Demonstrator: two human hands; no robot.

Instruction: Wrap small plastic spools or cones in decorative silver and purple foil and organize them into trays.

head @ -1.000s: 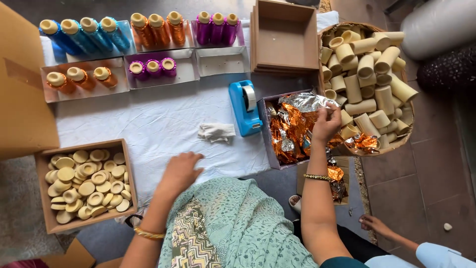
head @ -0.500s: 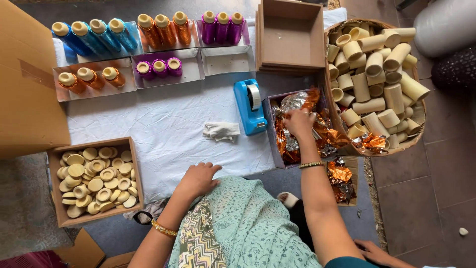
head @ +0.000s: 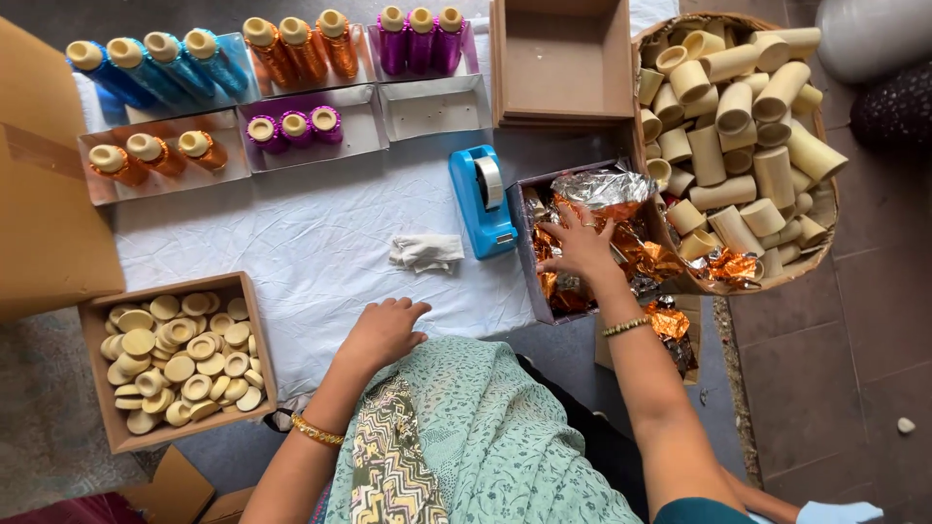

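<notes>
My right hand [head: 581, 248] reaches with spread fingers into a grey box [head: 530, 268] full of crumpled orange and silver foil [head: 602, 189], touching the foil; I cannot tell whether it grips any. My left hand [head: 382, 331] rests loosely on the edge of the white cloth [head: 301, 252], fingers curled, holding nothing. A small crumpled white rag [head: 425, 252] lies between the hands, beside a blue tape dispenser [head: 482, 200].
A basket of cardboard tubes [head: 738, 136] stands at right, an empty brown box [head: 563, 63] behind. Trays hold blue [head: 155, 66], orange [head: 296, 44] and purple spools [head: 420, 39]. A box of round beige caps [head: 180, 364] sits at left, a big carton [head: 39, 184] beyond it.
My right hand has moved left and down from the basket's edge into the foil box. My left hand has stayed at the cloth's edge.
</notes>
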